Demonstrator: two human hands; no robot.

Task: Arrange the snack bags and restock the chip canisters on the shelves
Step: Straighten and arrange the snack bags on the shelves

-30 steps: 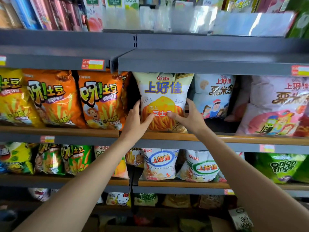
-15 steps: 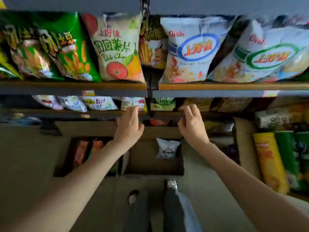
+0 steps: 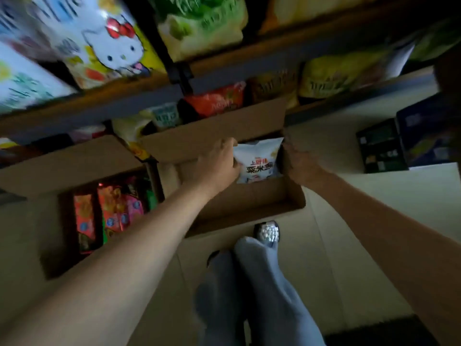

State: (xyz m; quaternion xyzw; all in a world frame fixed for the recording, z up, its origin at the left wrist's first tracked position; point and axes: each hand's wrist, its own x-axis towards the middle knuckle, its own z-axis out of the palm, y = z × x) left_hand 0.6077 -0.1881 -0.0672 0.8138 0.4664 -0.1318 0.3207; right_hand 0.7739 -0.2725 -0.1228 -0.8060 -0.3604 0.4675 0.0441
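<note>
Bag [image 3: 257, 159], white with red and dark print, stands upright in the open carton [image 3: 247, 196] on the floor, against the carton's far wall. No other stock shows inside this carton.

Left hand [image 3: 219, 161] is at the bag's left edge, fingers bent toward it and touching it. Right hand [image 3: 298, 162] is at the right edge, fingers reaching down beside the bag. Blur and dim light prevent confirming whether either hand has closed on the bag; the two appear to bracket it from both sides. A two-sided hold suits a soft, air-filled pack: it lifts level and the contents are not crushed.

A far flap [image 3: 212, 133] of the carton stands up behind the bag, keeping the opening clear for access from above.

A second carton [image 3: 50, 168] lies just to the left, holding red and pink packets [image 3: 109, 211] laid flat in rows. Both cartons sit close under the shelves [image 3: 237, 68], probably to shorten the reach from stock to display.

The shelves above carry more snack bags, among them one with a cat figure [image 3: 107, 46] and a green one [image 3: 199, 23]. Dark boxes [image 3: 381, 146] stand on the floor at the right.

The person's legs [image 3: 249, 283] and one shoe [image 3: 266, 233] are at the carton's near side.

Judged step: picking the bag out for shelving.
</note>
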